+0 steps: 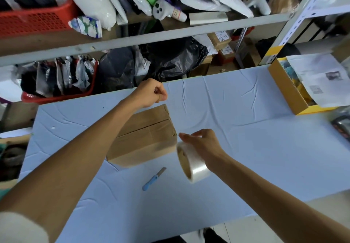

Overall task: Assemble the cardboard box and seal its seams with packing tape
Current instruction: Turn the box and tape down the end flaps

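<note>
A closed brown cardboard box (145,138) lies on the table (236,129), partly under my left forearm, its flaps meeting in a middle seam. My left hand (151,93) is raised beyond the box's far corner, fingers curled with thumb and fingertips pinched together; a clear tape end between them cannot be made out. My right hand (202,142) holds a roll of clear packing tape (193,165) in the air just right of the box's near corner.
A blue-handled utility knife (153,179) lies on the table in front of the box. An open yellow-brown box (291,89) with papers sits at the far right. Metal shelves (151,36) crammed with bags and red baskets stand behind the table.
</note>
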Demonstrator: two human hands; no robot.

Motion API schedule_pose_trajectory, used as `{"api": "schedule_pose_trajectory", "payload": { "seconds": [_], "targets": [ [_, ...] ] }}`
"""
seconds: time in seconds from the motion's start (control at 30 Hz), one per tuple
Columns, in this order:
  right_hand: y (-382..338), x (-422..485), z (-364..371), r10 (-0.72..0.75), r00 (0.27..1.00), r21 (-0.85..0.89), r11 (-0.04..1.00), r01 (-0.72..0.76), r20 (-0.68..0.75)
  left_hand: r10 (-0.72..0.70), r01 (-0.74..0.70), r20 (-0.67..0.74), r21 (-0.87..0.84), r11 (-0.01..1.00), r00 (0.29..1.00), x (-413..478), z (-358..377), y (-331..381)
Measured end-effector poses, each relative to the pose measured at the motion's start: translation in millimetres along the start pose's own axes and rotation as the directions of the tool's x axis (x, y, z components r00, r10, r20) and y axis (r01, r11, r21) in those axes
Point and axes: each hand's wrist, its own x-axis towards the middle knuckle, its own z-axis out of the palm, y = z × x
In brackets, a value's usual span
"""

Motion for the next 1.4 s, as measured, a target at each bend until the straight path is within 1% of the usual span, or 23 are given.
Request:
{"api": "schedule_pose_trajectory", "payload": {
  "seconds": [0.2,0.43,0.5,0.63,0.77,0.87,0.97,1.07,1.17,1.27,1.37,1.4],
  "targets": [
    [3,7,9,0.015,1.0,-0.009,1.0,-0.015,0.007,0.01,-0.01,-0.002,-0.022,1.0,1.0,4,4,-8],
    [8,11,13,0.003,0.999,0.033,0.999,-0.004,0.037,0.002,0.0,0.018,-0.077,0.997,1.0,7,10,-16],
    [12,12,15,-0.016,0.999,0.042,0.999,0.014,0.036,-0.001,0.002,0.019,-0.084,0.996,1.0,7,11,-17],
    [19,14,16,-0.081,0.997,-0.005,0.997,0.081,0.008,-0.001,0.003,0.015,-0.095,0.995,1.0,7,13,-19],
    [26,18,16,-0.125,0.992,-0.032,0.992,0.125,0.007,0.006,-0.004,0.022,-0.057,0.998,1.0,7,16,-23],
    [30,21,17,-0.154,0.988,-0.013,0.988,0.154,0.006,0.018,-0.017,0.018,-0.056,0.998,1.0,7,18,-24],
    [31,23,16,-0.183,0.983,-0.033,0.983,0.183,0.012,0.025,-0.024,0.024,-0.051,0.998,0.999,6,17,-26],
    [31,24,16,-0.191,0.981,-0.035,0.981,0.191,0.02,0.016,-0.014,0.038,-0.046,0.999,0.999,4,16,-29],
    [31,26,16,-0.186,0.982,-0.045,0.981,0.187,0.027,-0.026,0.029,0.052,-0.059,0.998,0.998,2,16,-28],
    [32,28,16,-0.182,0.983,-0.03,0.983,0.182,0.017,-0.011,0.008,-0.039,-0.071,0.997,0.999,-1,20,-24],
    [33,29,16,-0.18,0.984,-0.026,0.983,0.181,0.009,0.036,-0.037,-0.153,-0.008,0.999,0.988,-3,21,-21],
    [34,29,17,-0.182,0.983,-0.028,0.983,0.182,0.005,0.05,-0.051,-0.169,-0.002,0.999,0.984,-4,21,-20]
  ]
}}
